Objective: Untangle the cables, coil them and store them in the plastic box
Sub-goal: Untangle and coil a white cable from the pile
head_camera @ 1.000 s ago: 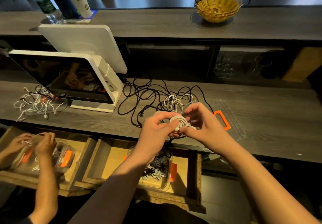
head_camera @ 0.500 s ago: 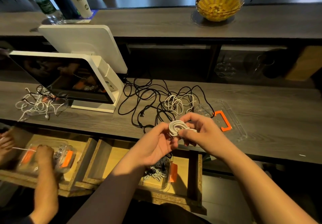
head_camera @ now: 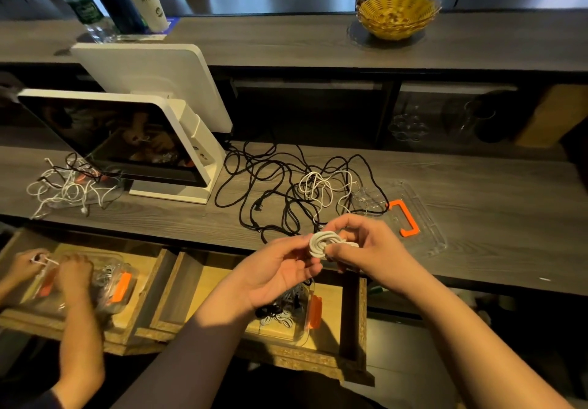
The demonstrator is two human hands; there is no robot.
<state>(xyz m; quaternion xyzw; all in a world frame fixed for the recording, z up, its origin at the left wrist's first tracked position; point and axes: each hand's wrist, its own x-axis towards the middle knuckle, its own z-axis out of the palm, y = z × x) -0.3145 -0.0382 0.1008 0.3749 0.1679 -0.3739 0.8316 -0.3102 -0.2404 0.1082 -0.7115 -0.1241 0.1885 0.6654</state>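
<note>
Both hands dropped toward the drawer; left hand (head_camera: pixel 280 276) and right hand (head_camera: pixel 369 246) pinch white coil (head_camera: pixel 323 243).

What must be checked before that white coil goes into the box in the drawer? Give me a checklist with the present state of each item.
1. White coil wound compactly: ok.
2. Loose end secured: cannot tell; the right hand covers that side.
3. Both hands on the coil: ok; the left hand pinches it too.
4. Plastic box in the open drawer uncovered: ok; its lid lies on the counter.
5. Room in the box: cannot tell; coiled cables already lie inside and the left hand hides part.
6. Coil free of the black cable tangle: cannot tell.
</note>
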